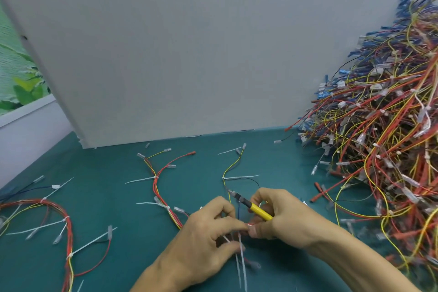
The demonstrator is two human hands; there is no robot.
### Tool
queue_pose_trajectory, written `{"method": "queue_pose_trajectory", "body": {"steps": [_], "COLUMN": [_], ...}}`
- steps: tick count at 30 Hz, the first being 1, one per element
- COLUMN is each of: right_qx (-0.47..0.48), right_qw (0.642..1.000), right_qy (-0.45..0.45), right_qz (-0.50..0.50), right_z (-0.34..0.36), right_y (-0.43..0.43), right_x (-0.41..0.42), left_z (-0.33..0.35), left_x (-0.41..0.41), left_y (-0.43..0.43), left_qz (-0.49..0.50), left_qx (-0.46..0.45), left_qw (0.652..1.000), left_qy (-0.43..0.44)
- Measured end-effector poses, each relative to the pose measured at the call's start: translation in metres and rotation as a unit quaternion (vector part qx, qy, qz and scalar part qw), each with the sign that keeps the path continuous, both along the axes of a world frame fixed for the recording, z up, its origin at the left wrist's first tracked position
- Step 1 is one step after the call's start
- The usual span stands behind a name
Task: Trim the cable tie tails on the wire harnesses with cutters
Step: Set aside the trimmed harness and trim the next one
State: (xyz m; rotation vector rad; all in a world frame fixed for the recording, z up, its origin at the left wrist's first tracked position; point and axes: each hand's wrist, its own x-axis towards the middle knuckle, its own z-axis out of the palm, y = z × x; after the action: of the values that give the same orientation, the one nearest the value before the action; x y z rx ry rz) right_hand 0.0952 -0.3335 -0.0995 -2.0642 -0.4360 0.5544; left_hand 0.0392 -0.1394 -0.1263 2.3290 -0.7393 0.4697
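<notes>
Left hand (208,239) pinches the harness (224,177) at the tie, steadying it so the white tails (242,261) hang free below. Right hand (286,220) grips the yellow cutters (259,211), tip pointing away. The big pile (384,140) waits on the desk (106,197), right of both hands.

Teal table (113,199) bears loose harnesses (155,187) with untrimmed white ties (138,180); a big wire heap (384,144) lies at right

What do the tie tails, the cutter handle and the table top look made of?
Tie tails: likely nylon plastic, translucent white, thin strips.
Cutter handle: glossy yellow, probably plastic or rubber sleeve.
Table top: matte teal, perhaps rubber or vinyl mat.
</notes>
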Motion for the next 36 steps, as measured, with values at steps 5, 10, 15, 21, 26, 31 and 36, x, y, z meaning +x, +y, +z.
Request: {"method": "queue_pose_trajectory", "body": {"steps": [5, 10, 15, 21, 26, 31, 36], "right_qx": [-0.004, -0.113, -0.281, -0.372, -0.394, -0.397, -0.394], "right_qw": [0.999, 0.969, 0.892, 0.844, 0.834, 0.841, 0.843], "right_qy": [-0.044, -0.217, -0.353, -0.380, -0.376, -0.354, -0.349], "right_qz": [-0.021, -0.033, 0.018, 0.073, 0.088, 0.101, 0.112], "right_z": [-0.001, 0.007, 0.013, 0.007, 0.003, 0.004, 0.006], "right_y": [0.002, -0.012, -0.030, -0.031, -0.026, -0.023, -0.021], "right_x": [-0.005, -0.005, -0.013, -0.022, -0.025, -0.024, -0.023], "left_z": [-0.007, -0.006, -0.004, -0.002, -0.001, -0.001, 0.000], "left_x": [0.002, 0.007, 0.012, 0.013, 0.012, 0.012, 0.012], "left_y": [0.004, 0.005, 0.003, 0.005, 0.005, 0.005, 0.004], "left_qz": [0.024, 0.053, 0.084, 0.081, 0.077, 0.075, 0.078], "left_qx": [-0.001, -0.050, -0.079, -0.083, -0.096, -0.092, -0.092], "left_qw": [0.999, 0.994, 0.980, 0.976, 0.973, 0.973, 0.972], "left_qy": [-0.021, 0.085, 0.160, 0.186, 0.195, 0.199, 0.203]}}
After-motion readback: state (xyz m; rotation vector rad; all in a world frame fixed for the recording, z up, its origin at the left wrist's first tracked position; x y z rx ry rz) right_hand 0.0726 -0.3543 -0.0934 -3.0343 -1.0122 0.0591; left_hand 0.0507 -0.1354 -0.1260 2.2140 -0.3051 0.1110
